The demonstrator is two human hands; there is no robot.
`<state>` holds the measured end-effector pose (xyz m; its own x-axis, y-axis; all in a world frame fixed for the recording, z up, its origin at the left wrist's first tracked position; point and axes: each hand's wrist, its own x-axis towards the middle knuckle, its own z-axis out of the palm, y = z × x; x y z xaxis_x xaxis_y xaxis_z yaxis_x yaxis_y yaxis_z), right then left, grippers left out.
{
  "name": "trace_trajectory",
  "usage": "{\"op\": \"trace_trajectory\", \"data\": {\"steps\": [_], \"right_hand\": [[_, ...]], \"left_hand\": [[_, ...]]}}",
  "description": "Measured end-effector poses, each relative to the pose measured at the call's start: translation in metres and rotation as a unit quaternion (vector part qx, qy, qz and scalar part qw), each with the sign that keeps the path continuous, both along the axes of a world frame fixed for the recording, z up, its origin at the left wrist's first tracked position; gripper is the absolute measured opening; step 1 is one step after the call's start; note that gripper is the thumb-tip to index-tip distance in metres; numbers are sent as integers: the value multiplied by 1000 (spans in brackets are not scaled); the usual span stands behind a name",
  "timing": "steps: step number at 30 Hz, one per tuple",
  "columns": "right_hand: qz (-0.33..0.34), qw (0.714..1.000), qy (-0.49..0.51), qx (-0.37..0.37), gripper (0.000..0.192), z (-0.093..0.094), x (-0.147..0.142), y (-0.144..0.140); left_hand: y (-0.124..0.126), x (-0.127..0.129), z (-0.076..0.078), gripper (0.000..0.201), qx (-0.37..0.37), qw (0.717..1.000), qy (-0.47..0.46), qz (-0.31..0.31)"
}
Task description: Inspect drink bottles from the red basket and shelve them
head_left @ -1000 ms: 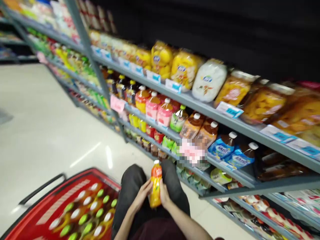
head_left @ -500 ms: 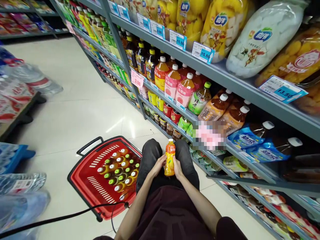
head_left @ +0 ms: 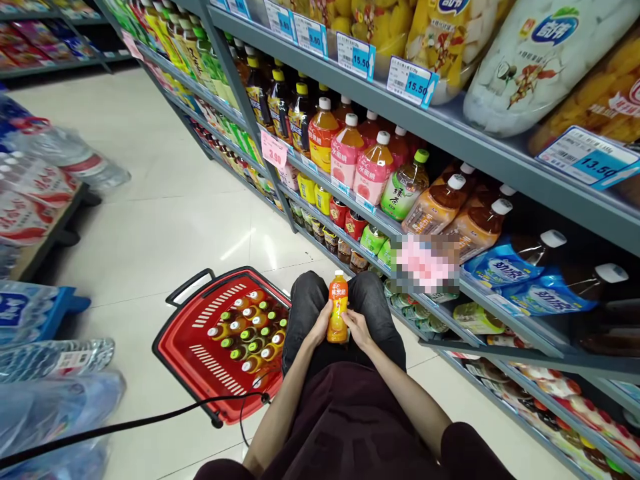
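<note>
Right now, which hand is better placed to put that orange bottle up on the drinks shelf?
Probably right. Both hands hold the orange bottle, left hand on its basket side, right hand on the side toward the drinks shelf, so it wouldn't cross the body.

The person wears a dark maroon short-sleeved top (head_left: 350, 427) of plain, unprinted cloth; it covers the chest and belly and hangs in loose folds toward the lap. Its sleeve ends (head_left: 465, 453) show as dark rounded cuffs at the lower edge of the view, and both forearms are bare from there down. Below the top come dark charcoal-grey trousers (head_left: 373, 307), perhaps denim, though the weave is too fine to tell; they are creased over the knees. The left hand (head_left: 320, 323) and the right hand (head_left: 357, 327) are bare, with no glove, ring or watch to be seen on the wrists.
</note>
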<state>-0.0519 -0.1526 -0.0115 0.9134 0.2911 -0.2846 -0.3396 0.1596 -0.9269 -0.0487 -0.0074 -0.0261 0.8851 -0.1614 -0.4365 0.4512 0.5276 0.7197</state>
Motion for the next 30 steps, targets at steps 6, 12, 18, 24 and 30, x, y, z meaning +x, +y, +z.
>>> {"op": "trace_trajectory", "data": {"steps": [6,12,18,24,30], "right_hand": [[-3,1000,11,27,56,3,0,2],[3,1000,6,16,62,-6,1,0],[5,1000,4,21,57,-8,0,-1],[-6,1000,9,21,60,-7,-2,-1],[-21,1000,-11,-19,58,-14,-3,-2]], "left_hand": [[1,2,-5,101,-29,999,21,-22],[1,1,-14,99,-58,998,28,-27],[0,1,-11,97,-67,997,37,-25],[-3,1,0,84,24,997,49,58],[-3,-2,8,72,74,995,16,67]]}}
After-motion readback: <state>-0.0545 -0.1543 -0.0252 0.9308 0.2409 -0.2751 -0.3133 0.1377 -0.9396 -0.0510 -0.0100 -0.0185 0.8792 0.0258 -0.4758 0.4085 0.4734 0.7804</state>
